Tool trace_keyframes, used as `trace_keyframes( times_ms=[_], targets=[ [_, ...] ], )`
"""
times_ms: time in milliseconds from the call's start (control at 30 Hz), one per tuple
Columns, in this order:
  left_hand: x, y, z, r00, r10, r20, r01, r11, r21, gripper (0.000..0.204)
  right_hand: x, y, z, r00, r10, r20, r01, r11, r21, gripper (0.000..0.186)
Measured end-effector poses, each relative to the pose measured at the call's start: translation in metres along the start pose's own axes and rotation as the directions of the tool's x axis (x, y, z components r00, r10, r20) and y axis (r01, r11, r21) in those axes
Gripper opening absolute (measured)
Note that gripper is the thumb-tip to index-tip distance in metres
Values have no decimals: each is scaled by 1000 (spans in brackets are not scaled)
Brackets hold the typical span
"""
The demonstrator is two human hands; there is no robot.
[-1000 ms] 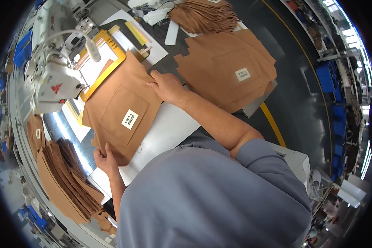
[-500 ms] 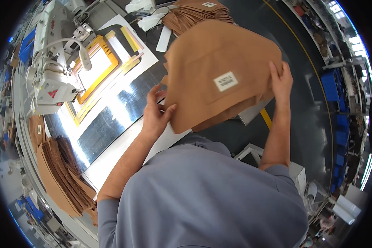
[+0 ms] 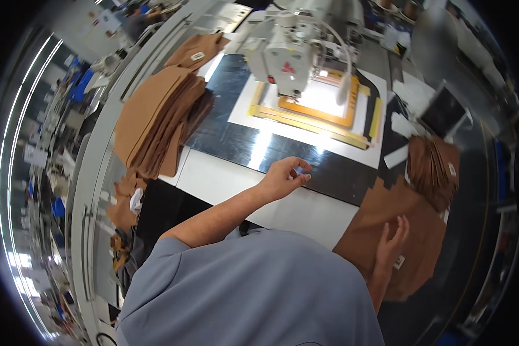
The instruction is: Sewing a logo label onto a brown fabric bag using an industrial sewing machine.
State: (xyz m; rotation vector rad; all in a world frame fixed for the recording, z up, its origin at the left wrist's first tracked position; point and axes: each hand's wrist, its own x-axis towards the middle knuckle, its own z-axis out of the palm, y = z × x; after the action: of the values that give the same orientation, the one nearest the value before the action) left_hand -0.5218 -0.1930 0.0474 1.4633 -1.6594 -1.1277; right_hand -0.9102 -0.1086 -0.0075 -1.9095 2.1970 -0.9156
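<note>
My left hand (image 3: 285, 176), empty with loosely curved, parted fingers, hovers over the front of the dark metal work plate (image 3: 225, 121). Beyond it stands a white sewing machine head (image 3: 279, 63) above a yellow rectangular clamp frame (image 3: 340, 118) on white sheets. My right hand (image 3: 392, 242) has its fingers spread, holding nothing, over brown cut panels (image 3: 418, 225) with a white label at the right; I cannot tell if it touches them. A creased bundle of brown pieces (image 3: 429, 167) lies just behind these panels.
A tall stack of brown pieces (image 3: 155, 115) sits at the left, a labelled piece (image 3: 196, 52) behind it, scraps (image 3: 121, 202) below. Small white items and a dark rectangular object (image 3: 444, 106) are at the back right. A co-worker (image 3: 135, 20) works at top left.
The view has swung, shifting the machine rightward in the picture. Both hands have let go of the brown panel, now lying at the right, and my left hand has moved away from it.
</note>
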Motion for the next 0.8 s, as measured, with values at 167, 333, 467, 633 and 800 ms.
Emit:
trace_keyframes(
  times_ms=[167, 333, 467, 633, 800],
  targets=[
    [-13, -23, -90, 931, -184, -316, 158, 982, -107, 28, 34, -95, 67, 832, -514, 209, 478, 855, 202, 40],
    [-39, -86, -227, 679, -35, -733, 199, 970, 138, 26, 58, -157, 112, 723, -645, 247, 567, 758, 323, 42],
    [-51, -138, -338, 393, -54, -918, 381, 918, 110, 27, 72, -189, 136, 704, -669, 240, 592, 738, 324, 41],
    [-40, -172, -427, 343, -42, -938, 523, 838, 154, 32, 70, -205, 157, 712, -665, 226, 617, 746, 251, 41],
    [12, -191, -450, 475, -71, -877, 565, 789, 242, 42, 65, -217, 164, 760, -623, 187, 601, 782, 164, 37]
  ],
)
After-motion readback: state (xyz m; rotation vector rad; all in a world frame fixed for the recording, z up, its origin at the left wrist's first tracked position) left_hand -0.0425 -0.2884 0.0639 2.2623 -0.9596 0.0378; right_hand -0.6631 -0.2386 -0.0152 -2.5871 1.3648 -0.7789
